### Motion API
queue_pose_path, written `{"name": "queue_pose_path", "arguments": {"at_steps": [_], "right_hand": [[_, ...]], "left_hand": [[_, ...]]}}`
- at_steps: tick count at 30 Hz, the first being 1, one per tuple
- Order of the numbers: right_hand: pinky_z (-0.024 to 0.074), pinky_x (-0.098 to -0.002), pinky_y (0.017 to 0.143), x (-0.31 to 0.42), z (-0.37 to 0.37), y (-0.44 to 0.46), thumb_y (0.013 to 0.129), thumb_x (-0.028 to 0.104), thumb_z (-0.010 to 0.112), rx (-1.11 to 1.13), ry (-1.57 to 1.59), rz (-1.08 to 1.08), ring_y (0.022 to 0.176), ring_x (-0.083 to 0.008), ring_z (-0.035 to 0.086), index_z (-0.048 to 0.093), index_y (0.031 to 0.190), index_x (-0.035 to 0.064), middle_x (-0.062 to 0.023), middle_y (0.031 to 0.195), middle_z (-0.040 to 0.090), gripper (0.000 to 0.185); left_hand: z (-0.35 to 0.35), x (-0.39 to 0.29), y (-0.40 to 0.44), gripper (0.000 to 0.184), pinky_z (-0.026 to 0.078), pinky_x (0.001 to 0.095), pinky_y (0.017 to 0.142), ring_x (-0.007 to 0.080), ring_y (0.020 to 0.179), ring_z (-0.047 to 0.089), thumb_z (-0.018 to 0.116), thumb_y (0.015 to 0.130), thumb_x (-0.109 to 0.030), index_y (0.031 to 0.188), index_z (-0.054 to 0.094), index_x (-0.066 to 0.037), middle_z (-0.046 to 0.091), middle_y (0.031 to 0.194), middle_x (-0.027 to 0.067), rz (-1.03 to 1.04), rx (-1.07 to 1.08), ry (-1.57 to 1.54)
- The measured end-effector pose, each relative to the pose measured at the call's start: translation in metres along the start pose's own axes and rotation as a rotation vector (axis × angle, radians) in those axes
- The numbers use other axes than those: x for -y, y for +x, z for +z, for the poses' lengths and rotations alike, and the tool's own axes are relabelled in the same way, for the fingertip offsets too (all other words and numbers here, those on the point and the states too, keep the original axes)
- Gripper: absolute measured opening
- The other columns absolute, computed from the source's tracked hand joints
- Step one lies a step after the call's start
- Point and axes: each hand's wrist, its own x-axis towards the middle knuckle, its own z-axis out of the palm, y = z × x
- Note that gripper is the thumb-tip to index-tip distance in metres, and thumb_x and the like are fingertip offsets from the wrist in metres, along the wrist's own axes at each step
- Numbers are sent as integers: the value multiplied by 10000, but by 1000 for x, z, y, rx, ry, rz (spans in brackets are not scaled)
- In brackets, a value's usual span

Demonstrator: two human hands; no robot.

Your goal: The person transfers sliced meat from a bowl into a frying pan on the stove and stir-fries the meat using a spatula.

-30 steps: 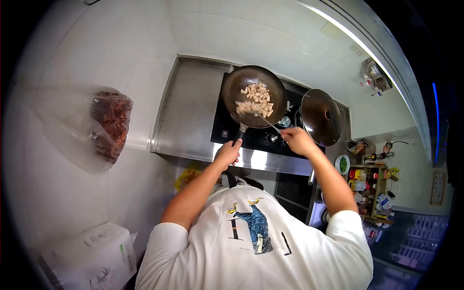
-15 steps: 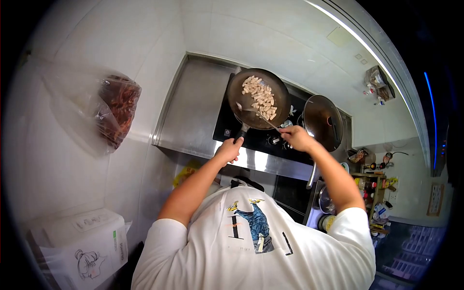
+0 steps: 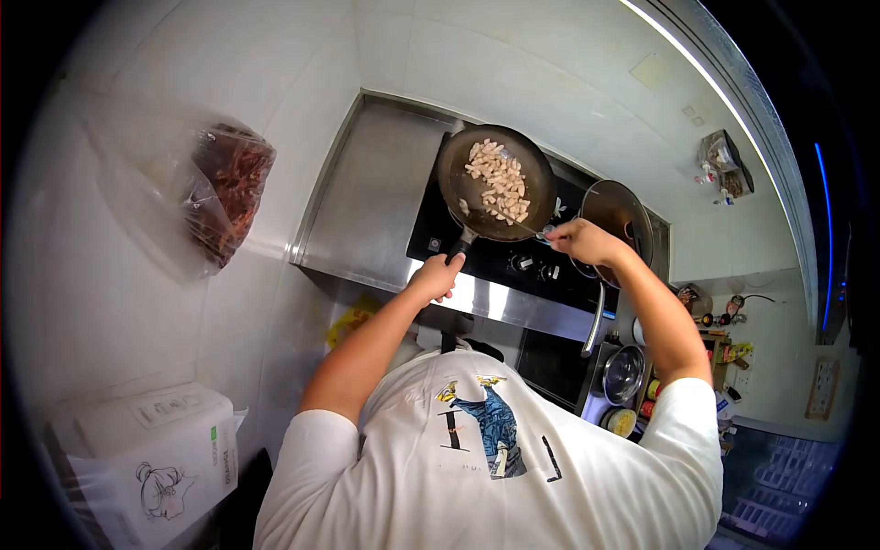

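My left hand (image 3: 438,278) is closed round the black handle of a dark wok (image 3: 458,206) over the black stove (image 3: 426,225). Pale pieces of meat (image 3: 500,174) lie in the middle and right of the wok, with a small piece apart at the lower left. In my right hand (image 3: 579,240) is the end of a thin metal spatula (image 3: 522,225), whose far end reaches into the wok by the meat. The spatula's blade is hard to make out. A second pan (image 3: 616,206) stands to the right, partly behind my right hand.
A steel counter (image 3: 367,174) lies left of the stove. A bag of dark red food (image 3: 229,192) hangs at the left wall above a white box (image 3: 151,467). At the right are a glass bowl (image 3: 623,374), a container of yellow food (image 3: 621,422) and shelved bottles.
My right hand has moved right and slightly up with the spatula. The meat, seen stirred and blurred earlier, now lies spread towards the wok's right side. My left hand keeps its hold.
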Motion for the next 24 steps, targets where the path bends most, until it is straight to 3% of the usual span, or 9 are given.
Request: {"name": "queue_pose_path", "arguments": {"at_steps": [1,2,5,6,10,14,17,21,24], "right_hand": [[483,-288,861,13,3,12,895,154,630,-22,15,20,930,-161,632,667,1148,20,-125,1024,708,289],[486,-285,842,2,20,39,905,151,613,-131,76,-126,904,-155,625,660,1152,8,-111,1001,710,289],[485,-283,850,3,50,61,916,144,587,-301,59,-100,910,-194,649,641,1168,-10,-161,995,705,301],[508,-336,833,2,54,53,910,163,580,-381,-38,-119,924,-279,672,662,1154,44,-187,989,692,284],[522,-451,744,30,34,34,883,225,584,-548,-393,-144,872,-362,647,684,1128,172,-145,931,690,269],[525,-432,775,15,34,64,895,236,580,-594,-437,17,896,-357,649,680,1132,158,-160,967,686,269],[520,-403,818,-14,47,45,895,230,593,-615,-230,14,949,-343,646,681,1134,130,-178,1008,681,274],[499,-349,856,-21,19,-4,880,206,612,-368,3,62,952,-288,667,697,1110,100,-163,1030,690,268],[506,-354,848,-3,-9,-60,858,203,641,-372,11,96,947,-293,666,706,1085,84,-151,1015,697,264]], "left_hand": [[0,-1,0,495,423,292,404,149,499,543,459,964,-478,991,532,11,557,714,67,-1,2,-2],[0,-2,-1,497,425,293,405,150,500,544,458,964,-479,991,531,12,556,711,67,-5,7,0],[2,-9,-7,468,389,269,370,132,481,521,476,961,-476,910,515,-12,534,683,53,-12,-30,-40],[2,-2,-2,479,396,275,379,135,489,527,477,959,-484,924,519,-8,537,691,57,1,-6,-33],[6,-5,-6,481,404,283,394,142,500,532,478,956,-489,925,526,-12,537,698,56,-11,-38,-28],[7,-5,-6,460,397,276,398,136,503,521,476,957,-481,907,528,-26,531,696,49,-24,-57,-39],[6,-6,-7,455,399,277,406,134,504,516,474,957,-482,906,530,-33,530,696,46,-44,-39,-38],[6,-5,-6,460,404,283,415,133,505,512,471,956,-490,904,531,-37,529,694,42,-45,-34,-45],[5,-6,-6,478,414,295,423,138,507,515,460,954,-507,898,534,-37,532,689,41,-51,-14,-44]]}}
